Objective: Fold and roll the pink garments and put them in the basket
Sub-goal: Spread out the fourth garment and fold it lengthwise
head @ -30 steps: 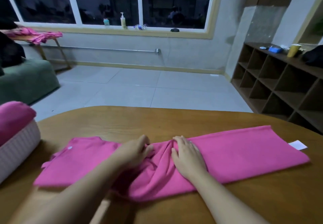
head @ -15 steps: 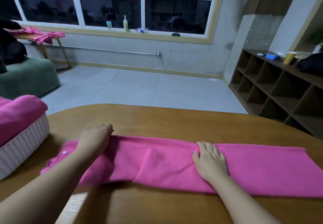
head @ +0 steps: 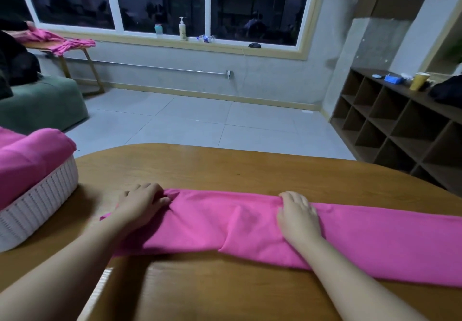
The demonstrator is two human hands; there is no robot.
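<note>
1. A pink garment (head: 225,223), folded lengthwise into a long narrow band, lies flat across the near part of the wooden table (head: 225,168). It runs from just right of the basket to beyond the right edge of the view.

2. The left hand (head: 141,203) sits on the left end of the band. Its fingers are curled, with the tips dug into the cloth, which bunches into small creases at that spot — it grips the fabric there.

3. The right hand (head: 297,217) lies palm down near the middle of the band. Its fingertips bend over the far edge of the fold; whether they pinch the edge or only press on it, I cannot tell.

4. Both bare forearms reach in from the bottom of the view, well apart, with a plain stretch of the garment between the hands.

5. A white woven basket (head: 37,205) stands on the table's left end, close to the left hand but not touching it. Rolled pink garments (head: 27,158) fill it and rise above its rim.

6. Beyond the table — grey floor tiles, a green seat (head: 42,100) at far left, and a small wooden side table (head: 82,53) draped with more pink cloth (head: 60,41).

7. On the window sill stand a pump bottle (head: 182,29) and a small jar (head: 158,30). A dark cubby shelf (head: 400,125) lines the right wall, with a yellow cup (head: 420,81) on top.
</note>
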